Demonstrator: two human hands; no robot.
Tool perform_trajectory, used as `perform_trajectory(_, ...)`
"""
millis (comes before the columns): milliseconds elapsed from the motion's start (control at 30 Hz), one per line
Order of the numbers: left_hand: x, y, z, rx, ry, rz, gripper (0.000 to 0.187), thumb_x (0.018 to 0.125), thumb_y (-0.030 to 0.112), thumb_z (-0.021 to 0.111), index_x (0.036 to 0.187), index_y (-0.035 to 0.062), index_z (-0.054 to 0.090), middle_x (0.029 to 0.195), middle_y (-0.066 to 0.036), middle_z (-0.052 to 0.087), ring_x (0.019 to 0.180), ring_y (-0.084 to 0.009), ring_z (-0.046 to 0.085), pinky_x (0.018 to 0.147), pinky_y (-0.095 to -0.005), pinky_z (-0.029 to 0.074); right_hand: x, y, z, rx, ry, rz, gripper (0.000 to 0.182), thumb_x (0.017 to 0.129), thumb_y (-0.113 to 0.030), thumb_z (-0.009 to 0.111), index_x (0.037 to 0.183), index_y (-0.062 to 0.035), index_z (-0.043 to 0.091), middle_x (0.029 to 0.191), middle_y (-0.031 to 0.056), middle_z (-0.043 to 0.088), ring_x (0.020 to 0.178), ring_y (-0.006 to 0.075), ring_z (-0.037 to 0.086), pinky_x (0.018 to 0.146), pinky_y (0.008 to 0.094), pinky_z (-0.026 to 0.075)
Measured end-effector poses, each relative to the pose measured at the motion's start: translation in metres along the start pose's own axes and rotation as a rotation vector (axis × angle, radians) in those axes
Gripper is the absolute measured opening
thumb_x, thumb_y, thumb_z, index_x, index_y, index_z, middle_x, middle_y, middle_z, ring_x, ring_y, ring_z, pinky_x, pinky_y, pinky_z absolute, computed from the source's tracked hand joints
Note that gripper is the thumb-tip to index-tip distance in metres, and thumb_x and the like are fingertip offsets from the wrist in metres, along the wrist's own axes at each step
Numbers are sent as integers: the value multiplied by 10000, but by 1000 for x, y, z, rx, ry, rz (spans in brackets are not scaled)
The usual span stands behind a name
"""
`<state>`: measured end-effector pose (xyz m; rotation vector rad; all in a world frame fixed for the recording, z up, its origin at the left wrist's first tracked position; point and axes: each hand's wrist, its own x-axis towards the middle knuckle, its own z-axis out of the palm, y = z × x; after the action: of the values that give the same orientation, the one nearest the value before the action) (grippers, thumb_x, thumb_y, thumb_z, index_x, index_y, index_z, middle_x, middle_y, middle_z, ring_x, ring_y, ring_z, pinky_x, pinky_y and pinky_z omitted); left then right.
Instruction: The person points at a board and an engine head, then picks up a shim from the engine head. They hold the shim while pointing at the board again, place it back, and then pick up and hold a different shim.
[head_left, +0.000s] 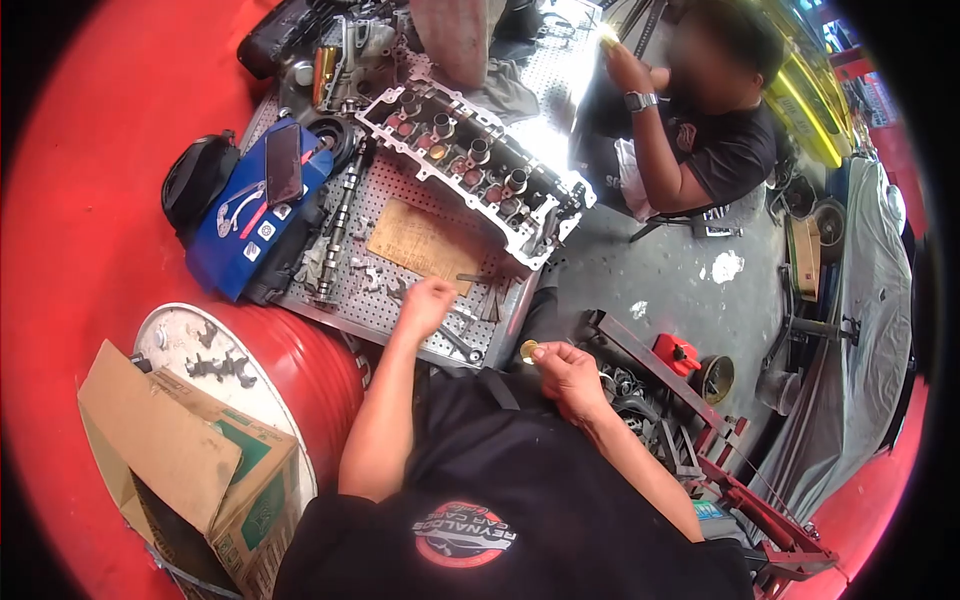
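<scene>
The right hand [568, 375] pinches a small, stiff, light round metal piece [529, 350] by its rim, while the left hand [425, 305] curls over small parts on the desk [400, 200].

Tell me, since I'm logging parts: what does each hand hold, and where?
The right hand pinches a small round brass-coloured disc by its edge with its fingertips. Whether the left hand grips anything cannot be told.
</scene>
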<state>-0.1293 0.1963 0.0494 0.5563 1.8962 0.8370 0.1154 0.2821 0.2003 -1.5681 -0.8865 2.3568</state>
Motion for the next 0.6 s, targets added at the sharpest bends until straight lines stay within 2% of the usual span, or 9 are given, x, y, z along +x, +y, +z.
perform_trajectory(33, -18, 33, 0, -160, -143, -2, 224, 867, 158, 643, 1009, -15, 647, 833, -96, 692, 733, -122, 651, 662, -266, 517, 1, 1, 1, -11, 8, -14, 111, 902, -157, 677, 882, -51, 648, 577, -77, 466, 429, 17, 302, 402, 211, 209)
perform_trajectory(100, -43, 72, 1, -417, -426, 36, 209, 895, 182, 641, 970, -14, 651, 795, -59, 674, 694, -109, 617, 656, -255, 510, 4, 3, 2, -34, 24, -42, 117, 902, -162, 678, 881, -51, 650, 578, -75, 471, 430, 15, 301, 402, 211, 208)
perform_trajectory(200, -62, 103, 7, -437, -616, 57, 209, 888, 202, 668, 935, -2, 659, 786, -45, 668, 696, -101, 600, 666, -252, 498, 9, 5, 0, -67, 32, -45, 126, 902, -168, 679, 883, -46, 653, 592, -65, 500, 428, 17, 315, 399, 208, 221)
perform_trajectory(300, -66, 112, 10, -238, -673, 140, 195, 880, 196, 680, 909, 4, 663, 777, -32, 659, 706, -88, 588, 671, -245, 483, 8, 4, 2, -106, 60, -62, 134, 899, -174, 682, 902, -41, 662, 639, -47, 557, 422, 15, 323, 390, 205, 227)
perform_trajectory(400, -68, 115, 12, -246, -681, 134, 180, 876, 190, 685, 889, 12, 667, 774, -25, 655, 716, -84, 586, 668, -245, 475, 5, 0, 2, -139, 41, -54, 148, 900, -178, 681, 928, -34, 669, 716, -24, 612, 491, 28, 430, 438, 196, 312)
perform_trajectory(500, -65, 108, 16, -279, -656, 144, 185, 879, 195, 682, 894, 12, 666, 773, -25, 655, 717, -86, 586, 662, -248, 473, 8, 5, 3, -151, 34, -140, 164, 906, -185, 677, 943, -25, 672, 763, -18, 626, 618, 38, 505, 538, 190, 372)
perform_trajectory(600, -57, 90, 25, -334, -583, 175, 187, 886, 200, 675, 895, 13, 664, 772, -26, 654, 711, -89, 590, 660, -253, 479, 8, 3, 1, -324, 123, -108, 169, 916, -183, 664, 955, -19, 670, 784, -20, 626, 717, 47, 524, 622, 189, 387)
